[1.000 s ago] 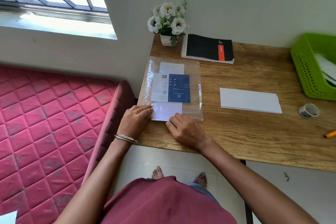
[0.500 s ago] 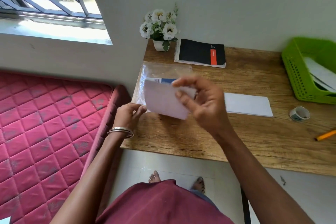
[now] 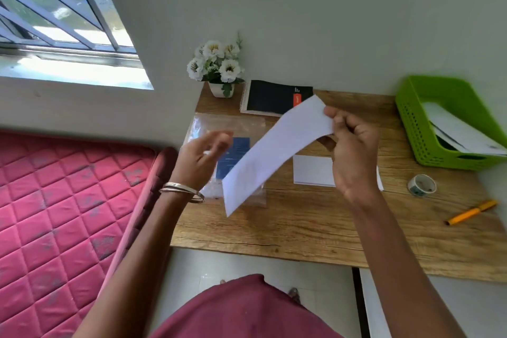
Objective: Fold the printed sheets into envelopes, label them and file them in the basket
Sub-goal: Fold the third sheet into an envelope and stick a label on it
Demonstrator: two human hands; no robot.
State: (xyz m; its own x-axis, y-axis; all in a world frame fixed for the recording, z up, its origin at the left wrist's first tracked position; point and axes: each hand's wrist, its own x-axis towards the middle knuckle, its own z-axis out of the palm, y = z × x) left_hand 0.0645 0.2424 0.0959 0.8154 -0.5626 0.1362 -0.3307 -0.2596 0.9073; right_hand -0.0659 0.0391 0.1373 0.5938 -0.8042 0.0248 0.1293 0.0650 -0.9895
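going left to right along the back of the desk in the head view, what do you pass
flower pot → notebook → top end of the white envelope pinched in the right hand → green basket

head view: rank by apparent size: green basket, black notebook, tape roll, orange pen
1. green basket
2. black notebook
3. orange pen
4. tape roll
Pen versus tape is unsure: longer but thinner.

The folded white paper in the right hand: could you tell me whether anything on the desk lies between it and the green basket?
Nothing visible blocks the way. The folded white paper is held up off the desk by the right hand, and the green basket stands to its right. The tape roll and pen lie lower, nearer the desk's front edge.
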